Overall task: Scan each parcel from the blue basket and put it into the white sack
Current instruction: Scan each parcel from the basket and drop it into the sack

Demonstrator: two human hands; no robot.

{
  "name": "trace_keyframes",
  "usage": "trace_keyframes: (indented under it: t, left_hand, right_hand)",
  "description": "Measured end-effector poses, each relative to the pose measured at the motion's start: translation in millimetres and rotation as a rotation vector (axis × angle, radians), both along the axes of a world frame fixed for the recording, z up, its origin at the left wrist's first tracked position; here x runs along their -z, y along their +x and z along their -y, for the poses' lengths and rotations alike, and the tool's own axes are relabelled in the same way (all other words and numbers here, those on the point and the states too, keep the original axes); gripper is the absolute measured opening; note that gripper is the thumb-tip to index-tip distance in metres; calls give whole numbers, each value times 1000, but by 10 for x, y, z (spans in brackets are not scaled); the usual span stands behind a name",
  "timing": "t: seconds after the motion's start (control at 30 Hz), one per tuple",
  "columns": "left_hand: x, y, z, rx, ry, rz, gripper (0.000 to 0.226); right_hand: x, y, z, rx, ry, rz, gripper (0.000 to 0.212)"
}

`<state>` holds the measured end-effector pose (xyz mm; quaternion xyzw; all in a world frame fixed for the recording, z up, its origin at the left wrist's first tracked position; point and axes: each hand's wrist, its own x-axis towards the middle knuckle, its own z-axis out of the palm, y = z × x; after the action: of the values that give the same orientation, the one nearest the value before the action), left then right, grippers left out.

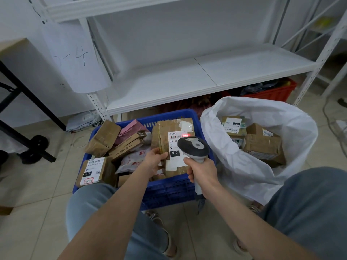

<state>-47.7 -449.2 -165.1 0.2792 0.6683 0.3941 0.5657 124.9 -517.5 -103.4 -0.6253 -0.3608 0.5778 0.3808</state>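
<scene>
Left hand fingers gripping a brown cardboard parcel over the blue plastic basket, right hand fingers wrapped round a grey handheld scanner, red beam on its label, white sack beside

Cool, even, diffuse indoor light is recorded. Shadows are soft, deepest under the white shelf. The white sack is rendered bright. A red line from the scanner is cast on the parcel. Frame edges are bowed and softened.
</scene>
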Motion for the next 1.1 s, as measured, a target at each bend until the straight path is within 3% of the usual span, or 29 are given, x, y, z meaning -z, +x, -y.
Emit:
trace_keyframes:
  t: [0.7,0.97,1.1]
  left_hand:
    - [-434,308,-199,138,38,-99,27]
    - [-968,1023,-877,255,94,-206,28]
    - [-1093,1682,-1181,335,16,-215,20]
  right_hand:
    - [-159,260,-248,39,39,-82,13]
    - [-352,1060,-763,353,110,-53,20]
    - [-311,1568,-953,476,79,-128,45]
